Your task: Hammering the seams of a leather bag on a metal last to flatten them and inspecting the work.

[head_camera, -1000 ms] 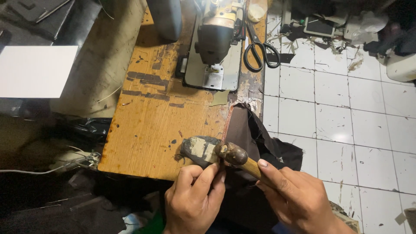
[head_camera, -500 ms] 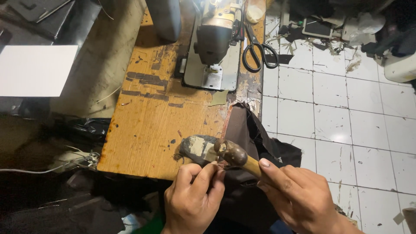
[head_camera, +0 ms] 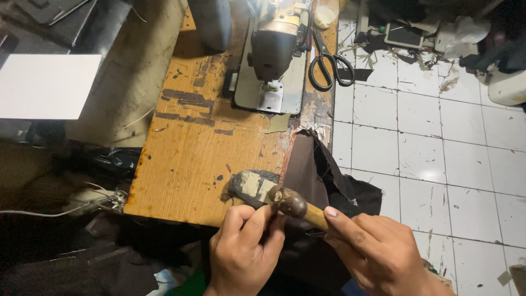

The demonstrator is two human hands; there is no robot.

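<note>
Worn wooden table (head_camera: 192, 159), sewing machine (head_camera: 274, 49), scissors (head_camera: 329, 66), white tiled floor (head_camera: 438, 137)

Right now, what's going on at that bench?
Right hand grips hammer. Left hand pinches dark piece on stone. Scissors far off, nothing blocking.

A small hammer (head_camera: 298, 207) with a rounded dark metal head and a pale wooden handle lies tilted at lower centre, head toward the upper left, resting on a dark brown leather piece (head_camera: 307, 175) draped over the table's lower right edge.
</note>
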